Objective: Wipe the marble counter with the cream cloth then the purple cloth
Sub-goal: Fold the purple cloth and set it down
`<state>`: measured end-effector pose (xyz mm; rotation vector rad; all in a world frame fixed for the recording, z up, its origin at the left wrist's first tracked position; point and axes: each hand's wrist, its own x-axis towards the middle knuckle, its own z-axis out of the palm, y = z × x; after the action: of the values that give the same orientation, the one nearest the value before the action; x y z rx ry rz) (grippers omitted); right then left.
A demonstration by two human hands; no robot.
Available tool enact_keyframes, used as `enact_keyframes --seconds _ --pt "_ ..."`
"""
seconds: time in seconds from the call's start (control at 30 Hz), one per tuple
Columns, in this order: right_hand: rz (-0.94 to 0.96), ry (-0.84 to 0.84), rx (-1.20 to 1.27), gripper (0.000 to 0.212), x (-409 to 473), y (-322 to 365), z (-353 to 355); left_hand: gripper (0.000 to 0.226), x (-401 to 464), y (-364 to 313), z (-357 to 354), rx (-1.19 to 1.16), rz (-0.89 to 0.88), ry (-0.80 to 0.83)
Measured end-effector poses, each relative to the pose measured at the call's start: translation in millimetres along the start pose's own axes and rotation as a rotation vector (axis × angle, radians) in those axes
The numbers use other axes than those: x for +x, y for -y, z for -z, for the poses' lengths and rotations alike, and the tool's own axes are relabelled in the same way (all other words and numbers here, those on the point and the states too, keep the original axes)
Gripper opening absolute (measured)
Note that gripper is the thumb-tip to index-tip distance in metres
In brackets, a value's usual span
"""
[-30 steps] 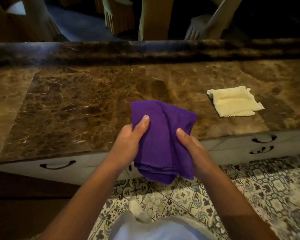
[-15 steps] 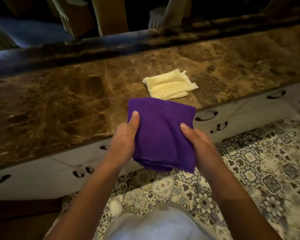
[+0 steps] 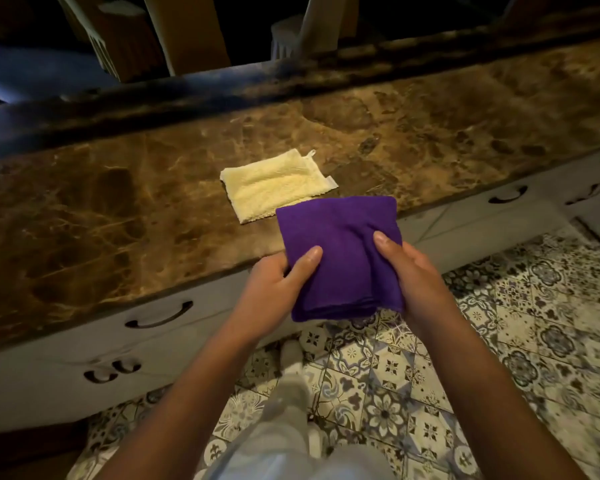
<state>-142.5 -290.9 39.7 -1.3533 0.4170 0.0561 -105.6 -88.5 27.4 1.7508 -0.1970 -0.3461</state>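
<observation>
Your left hand (image 3: 278,275) and right hand (image 3: 407,268) are both gripping the folded purple cloth (image 3: 340,251), each thumb pressing on its top face and the remaining fingers tucked underneath, so neither hand is free. You are carrying the cloth in the air over the counter's front edge, its far corner overlapping the near corner of the cream cloth (image 3: 274,185) in your view; whether the two fabrics are actually touching is hard to judge in this dim light. Compared with a second ago, you are standing further along the marble counter (image 3: 118,202): the cream cloth, then well off to your right, is now lying just ahead of your hands, flat on the stone and close to the front edge, while your hold on the purple cloth is staying the same. The cream cloth lying set down while you are holding the purple one suggests the first wipe is over and you are lining up the second, though the stone itself is showing no clear sign of wiping. Below the counter the pale drawer fronts (image 3: 222,341) with dark handles are running along, and the patterned floor tiles (image 3: 499,341) are spreading under your feet. For the next stroke you are probably needing to lower the cloth flat onto bare marble, clear of the cream one.
</observation>
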Motion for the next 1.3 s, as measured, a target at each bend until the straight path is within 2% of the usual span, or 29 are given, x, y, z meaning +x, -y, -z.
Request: enact_keyframes --seconds 0.2,0.4,0.63,0.8,0.93,1.03,1.3 --pt "0.096 -0.081 -0.143 0.043 76 15 37 0.07 82 -2 -27 0.214 -0.08 -0.004" --pt "0.138 -0.147 -0.382 0.018 177 51 66 0.068 187 -10 -44 0.422 -0.11 -0.011" --pt "0.172 -0.183 -0.786 0.036 270 78 86 0.071 282 -9 -59 0.472 -0.034 0.069" --pt "0.099 -0.247 -0.903 0.041 310 77 91 0.065 313 -4 -62 0.62 -0.051 0.088" --pt "0.092 -0.323 -0.959 0.045 329 69 92 0.05 330 2 -59 0.737 -0.056 0.022" --pt "0.093 -0.321 -1.013 0.046 337 66 92 0.042 337 8 -59 0.726 -0.048 0.014" --pt "0.075 -0.322 -1.214 0.049 344 66 92 0.04 339 16 -60 0.722 -0.025 0.007"
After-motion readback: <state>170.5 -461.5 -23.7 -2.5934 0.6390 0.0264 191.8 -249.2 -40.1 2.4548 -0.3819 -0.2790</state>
